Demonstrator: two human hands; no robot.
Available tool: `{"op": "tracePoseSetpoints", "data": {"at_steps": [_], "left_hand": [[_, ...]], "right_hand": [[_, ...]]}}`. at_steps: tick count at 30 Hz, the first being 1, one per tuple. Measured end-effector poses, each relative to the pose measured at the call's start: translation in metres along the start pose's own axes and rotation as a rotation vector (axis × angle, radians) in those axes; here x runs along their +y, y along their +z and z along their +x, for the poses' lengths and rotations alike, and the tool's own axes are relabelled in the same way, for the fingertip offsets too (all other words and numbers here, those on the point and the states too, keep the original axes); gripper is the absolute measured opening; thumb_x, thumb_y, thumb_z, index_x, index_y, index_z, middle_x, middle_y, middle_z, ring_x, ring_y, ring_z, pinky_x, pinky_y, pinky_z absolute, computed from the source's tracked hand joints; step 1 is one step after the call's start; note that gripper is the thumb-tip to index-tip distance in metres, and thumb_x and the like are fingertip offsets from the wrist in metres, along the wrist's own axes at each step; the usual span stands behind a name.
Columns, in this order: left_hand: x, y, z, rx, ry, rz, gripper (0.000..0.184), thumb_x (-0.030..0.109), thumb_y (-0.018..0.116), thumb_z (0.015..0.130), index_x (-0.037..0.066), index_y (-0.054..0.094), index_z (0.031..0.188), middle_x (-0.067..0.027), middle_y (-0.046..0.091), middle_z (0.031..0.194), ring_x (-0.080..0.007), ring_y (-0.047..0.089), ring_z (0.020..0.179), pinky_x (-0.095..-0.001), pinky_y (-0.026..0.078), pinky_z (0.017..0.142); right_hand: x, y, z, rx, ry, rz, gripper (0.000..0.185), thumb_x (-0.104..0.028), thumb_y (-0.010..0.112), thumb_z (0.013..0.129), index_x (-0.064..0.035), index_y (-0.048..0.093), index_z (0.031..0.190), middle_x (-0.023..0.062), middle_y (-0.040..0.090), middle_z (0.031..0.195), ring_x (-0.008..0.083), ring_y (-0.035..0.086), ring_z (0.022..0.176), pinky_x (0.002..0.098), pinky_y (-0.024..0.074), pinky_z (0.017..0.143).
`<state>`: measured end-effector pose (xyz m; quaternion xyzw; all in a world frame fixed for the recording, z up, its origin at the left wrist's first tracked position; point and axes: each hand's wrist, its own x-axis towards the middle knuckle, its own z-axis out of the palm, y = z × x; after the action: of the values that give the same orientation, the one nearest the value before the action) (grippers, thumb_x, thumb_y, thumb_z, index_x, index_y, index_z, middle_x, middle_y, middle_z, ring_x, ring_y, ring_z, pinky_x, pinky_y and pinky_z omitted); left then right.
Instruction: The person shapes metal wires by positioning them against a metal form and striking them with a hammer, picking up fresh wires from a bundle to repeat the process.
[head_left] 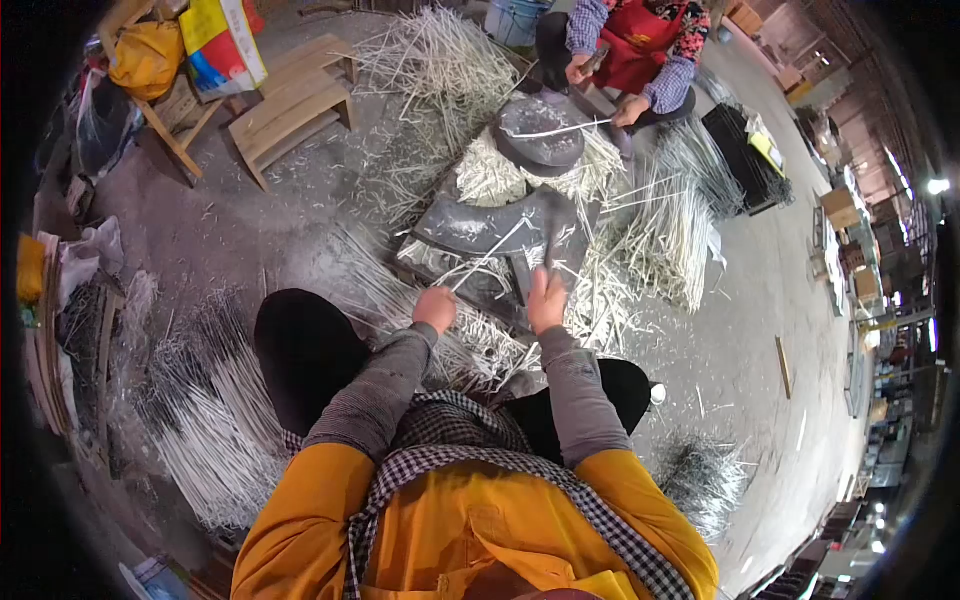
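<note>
My left hand [435, 308] is closed around a thin pale rod [490, 255]. The rod slants up to the right across a dark curved block [455, 222]. In my right hand [547, 300], fingers wrapped, is a dark tool [558, 235], upright beside the rod's far end. Motion smears its head, so I cannot tell its exact kind. Below the block, loose pale rods and scraps [500, 345] lie between my knees.
Across from me a seated person in a red apron [637, 45] holds a rod over a round dark block [540, 135]. Bundles of rods [665, 240] lie on both sides. A wooden bench [290, 95] stands at upper left, and a wooden stick [783, 367] lies on the floor at right.
</note>
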<state>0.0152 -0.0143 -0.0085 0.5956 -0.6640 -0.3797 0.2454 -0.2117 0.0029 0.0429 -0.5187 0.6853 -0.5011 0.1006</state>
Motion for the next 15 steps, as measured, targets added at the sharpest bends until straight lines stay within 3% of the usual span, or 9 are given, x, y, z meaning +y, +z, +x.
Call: {"op": "tracePoseSetpoints", "data": {"at_steps": [1, 4, 5, 8, 9, 12, 13, 15], "left_hand": [[0.001, 0.0, -0.002, 0.006, 0.006, -0.002, 0.015, 0.014, 0.055, 0.076, 0.003, 0.065, 0.078, -0.0208, 0.061, 0.08, -0.0405, 0.058, 0.077, -0.048, 0.045, 0.067], [-0.011, 0.01, 0.008, 0.076, 0.017, 0.047, 0.016, 0.015, 0.054, 0.076, 0.002, 0.064, 0.077, -0.0209, 0.061, 0.078, -0.0409, 0.058, 0.074, -0.0487, 0.044, 0.065], [-0.013, 0.012, 0.004, 0.07, 0.002, 0.043, 0.016, 0.015, 0.054, 0.076, 0.002, 0.064, 0.077, -0.0209, 0.061, 0.078, -0.0409, 0.058, 0.074, -0.0487, 0.044, 0.065], [-0.015, 0.016, 0.011, 0.06, 0.109, 0.187, 0.016, 0.016, 0.054, 0.076, 0.002, 0.063, 0.076, -0.0212, 0.061, 0.078, -0.0408, 0.057, 0.075, -0.0487, 0.044, 0.066], [-0.014, 0.018, 0.011, 0.054, 0.111, 0.188, 0.016, 0.016, 0.054, 0.076, 0.002, 0.063, 0.076, -0.0212, 0.061, 0.078, -0.0408, 0.057, 0.075, -0.0487, 0.044, 0.066], [-0.014, 0.013, 0.015, 0.016, 0.144, 0.113, 0.017, 0.017, 0.054, 0.076, 0.003, 0.063, 0.076, -0.0218, 0.06, 0.077, -0.0414, 0.057, 0.076, -0.0498, 0.043, 0.067], [-0.009, 0.01, 0.014, 0.023, 0.145, 0.111, 0.017, 0.017, 0.054, 0.076, 0.003, 0.063, 0.076, -0.0218, 0.06, 0.077, -0.0414, 0.057, 0.076, -0.0498, 0.043, 0.067], [0.004, 0.006, 0.005, 0.039, 0.011, 0.049, 0.016, 0.016, 0.054, 0.076, 0.003, 0.063, 0.076, -0.0224, 0.059, 0.077, -0.0417, 0.056, 0.076, -0.0502, 0.043, 0.067]], "right_hand": [[0.001, -0.004, -0.003, 0.003, -0.008, 0.001, 0.042, -0.039, 0.049, 0.092, -0.0012, 0.052, 0.075, 0.006, 0.049, 0.055, 0.0151, 0.047, 0.044, 0.031, 0.0381, 0.041], [-0.055, -0.025, 0.009, -0.519, 0.777, -0.046, 0.044, -0.038, 0.05, 0.092, 0.0038, 0.056, 0.081, 0.0088, 0.05, 0.058, 0.0152, 0.049, 0.055, 0.0336, 0.039, 0.051], [-0.059, -0.026, 0.008, -0.53, 0.787, -0.055, 0.044, -0.038, 0.05, 0.092, 0.0038, 0.056, 0.081, 0.0088, 0.05, 0.058, 0.0152, 0.049, 0.055, 0.0336, 0.039, 0.051], [-0.06, -0.022, 0.018, -0.233, 0.346, 0.279, 0.044, -0.041, 0.048, 0.092, -0.0024, 0.053, 0.072, 0.0032, 0.047, 0.052, 0.0112, 0.044, 0.041, 0.0286, 0.0351, 0.038], [-0.054, -0.02, 0.015, -0.228, 0.351, 0.277, 0.044, -0.041, 0.048, 0.092, -0.0024, 0.053, 0.072, 0.0032, 0.047, 0.052, 0.0112, 0.044, 0.041, 0.0286, 0.0351, 0.038], [-0.032, -0.004, 0.006, -0.02, 0.083, 0.198, 0.044, -0.042, 0.047, 0.093, -0.0031, 0.054, 0.073, 0.0026, 0.046, 0.051, 0.0118, 0.044, 0.04, 0.0282, 0.0345, 0.037], [-0.031, -0.006, 0.006, -0.022, 0.076, 0.2, 0.044, -0.042, 0.047, 0.093, -0.0031, 0.054, 0.073, 0.0026, 0.046, 0.051, 0.0118, 0.044, 0.04, 0.0282, 0.0345, 0.037], [-0.029, -0.018, 0.002, -0.328, 0.552, 0.059, 0.043, -0.041, 0.046, 0.093, -0.0028, 0.054, 0.075, 0.0024, 0.047, 0.051, 0.0124, 0.043, 0.039, 0.0291, 0.0338, 0.037]]}}
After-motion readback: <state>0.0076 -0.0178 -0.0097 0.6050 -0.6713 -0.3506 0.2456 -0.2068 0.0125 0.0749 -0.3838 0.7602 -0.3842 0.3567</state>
